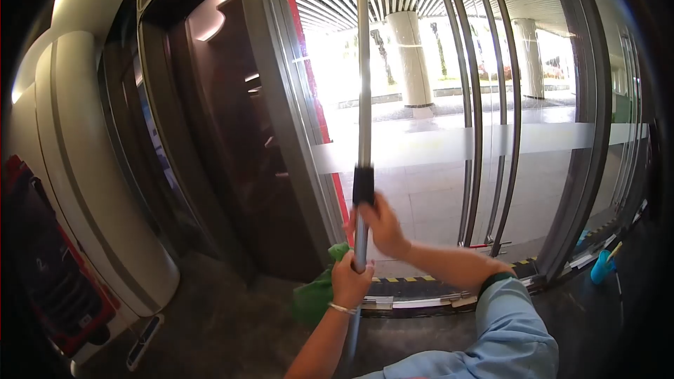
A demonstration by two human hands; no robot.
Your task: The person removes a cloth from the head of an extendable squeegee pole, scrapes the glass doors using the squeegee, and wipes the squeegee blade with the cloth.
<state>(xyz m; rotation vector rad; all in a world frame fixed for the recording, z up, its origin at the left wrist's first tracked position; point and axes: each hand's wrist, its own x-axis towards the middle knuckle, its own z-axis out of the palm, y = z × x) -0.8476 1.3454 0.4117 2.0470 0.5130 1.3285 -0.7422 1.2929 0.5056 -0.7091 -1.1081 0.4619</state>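
Observation:
A long metal pole (364,98) stands nearly upright in front of the glass door (421,203), its top running out of view. My left hand (351,282) is wrapped round the lower part of the pole, and a green cloth (316,296) hangs beside it on the left. Higher up, my right hand (380,224) closes round the pole just below its black collar (363,186). What the pole carries at its upper end is out of the frame.
Long vertical door handles (472,98) rise right of the pole. A blue container (601,267) with a stick in it stands on the floor at right. At left are a curved white column (77,133), a red and black object (60,267) and a flat-headed tool (145,342).

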